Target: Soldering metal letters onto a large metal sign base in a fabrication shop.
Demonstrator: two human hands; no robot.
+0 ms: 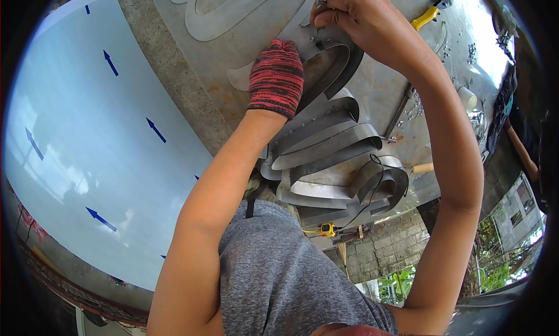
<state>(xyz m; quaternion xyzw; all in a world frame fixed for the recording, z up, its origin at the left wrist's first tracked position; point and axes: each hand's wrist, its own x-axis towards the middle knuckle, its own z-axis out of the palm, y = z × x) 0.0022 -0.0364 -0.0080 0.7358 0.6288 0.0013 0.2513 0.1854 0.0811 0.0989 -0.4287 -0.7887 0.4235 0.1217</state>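
My left hand (pixel 276 80), in a red and black knit glove, is closed at the near side of a curved sheet-metal shape with an upright strip wall (pixel 343 55). Its fingertips are curled under, so the exact grip is partly hidden. Beyond it, my bare right hand (pixel 364 22) pinches a small shiny metal piece (pixel 320 1) between thumb and fingers, just above the far end of the shape. Nearer my body, several bent sheet-metal shapes (pixel 326 147) with strip walls lie piled on the metal-topped table (pixel 218 59).
Flat cut metal shapes (pixel 204 27) lie at the far left. Yellow-handled snips (pixel 428 17), a dark bar (pixel 400 110) and metal scraps are on the right. A yellow tape measure (pixel 328 229) sits at the near edge. A large pale blue sheet (pixel 116 144) with arrows fills the left side.
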